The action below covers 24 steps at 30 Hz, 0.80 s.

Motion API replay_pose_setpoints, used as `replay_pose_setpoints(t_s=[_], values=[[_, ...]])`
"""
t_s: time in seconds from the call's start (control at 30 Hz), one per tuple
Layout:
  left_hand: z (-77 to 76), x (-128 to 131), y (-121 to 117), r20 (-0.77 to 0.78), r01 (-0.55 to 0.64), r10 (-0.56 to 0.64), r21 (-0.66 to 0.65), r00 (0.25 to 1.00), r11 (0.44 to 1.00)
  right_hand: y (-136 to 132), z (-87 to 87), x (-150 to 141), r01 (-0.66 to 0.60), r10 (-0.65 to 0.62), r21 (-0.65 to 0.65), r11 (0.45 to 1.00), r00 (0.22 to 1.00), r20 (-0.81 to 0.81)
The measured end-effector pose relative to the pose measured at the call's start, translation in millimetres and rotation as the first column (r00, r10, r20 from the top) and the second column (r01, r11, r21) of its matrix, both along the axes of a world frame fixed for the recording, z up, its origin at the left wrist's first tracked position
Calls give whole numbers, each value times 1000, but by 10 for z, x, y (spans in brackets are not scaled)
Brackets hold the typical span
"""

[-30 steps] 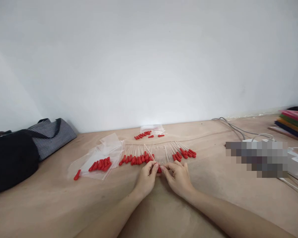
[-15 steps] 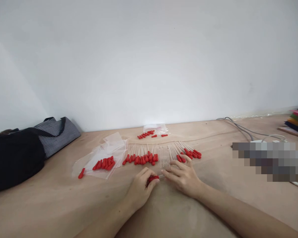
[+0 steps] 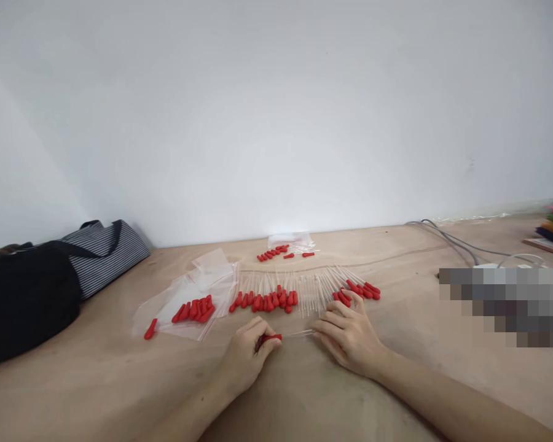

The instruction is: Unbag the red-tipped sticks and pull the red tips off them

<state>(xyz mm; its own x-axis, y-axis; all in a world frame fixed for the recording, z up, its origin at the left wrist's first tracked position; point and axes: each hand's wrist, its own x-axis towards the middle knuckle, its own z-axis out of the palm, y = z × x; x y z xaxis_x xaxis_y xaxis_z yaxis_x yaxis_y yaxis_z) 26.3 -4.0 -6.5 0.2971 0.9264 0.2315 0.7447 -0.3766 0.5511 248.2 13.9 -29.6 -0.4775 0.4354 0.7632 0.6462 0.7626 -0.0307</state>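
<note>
Light soft, fairly even; no lamp in view. Wall (image 3: 276, 135) brightest about the centre, greying toward 12 o'clock, with a paler slanting band out at 9 to 10. Shadows weak and soft-edged, darkest beside the right forearm (image 3: 442, 393) at 4 o'clock. Small glints on the clear tubes (image 3: 308, 298) at 5; milky sheen on the plastic bags (image 3: 166, 304) at 8. Black bag (image 3: 27, 304), between 8 and 9, nearly loses its detail. Wide lens stretches things toward the rim. Table (image 3: 92, 393) grain smeary, fine edges soft. Blocky mosaic (image 3: 516, 307) hides a patch between 3 and 4.
</note>
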Motion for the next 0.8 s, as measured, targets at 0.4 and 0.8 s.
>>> replay_pose_setpoints(t_s=[0.4,0.8], values=[[-65,337,65,49,134,-139,83,989,987,31,-46,-89,-12,11,10,1000,994,110],[-50,59,127,94,12,-20,85,995,996,107,-110,140,97,-100,-71,993,994,-42]])
